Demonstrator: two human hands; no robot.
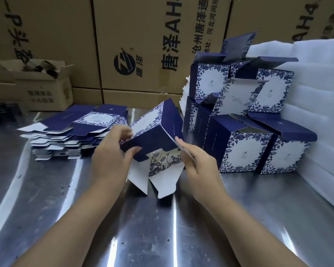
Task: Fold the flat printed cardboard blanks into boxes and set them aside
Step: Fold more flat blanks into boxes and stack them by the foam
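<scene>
Two hands hold one half-folded blue and white box point(158, 128) above the metal table point(162, 228). The left hand point(110, 157) grips its dark blue side. The right hand point(199, 162) pinches a side flap point(178, 146). Left of the grip lies a pile of flat blanks point(73, 135); right of it stand folded boxes point(245, 149).

flat blanks point(75, 132) left on table point(162, 228), folded boxes point(245, 151) right, cartons point(143, 45) behind
</scene>
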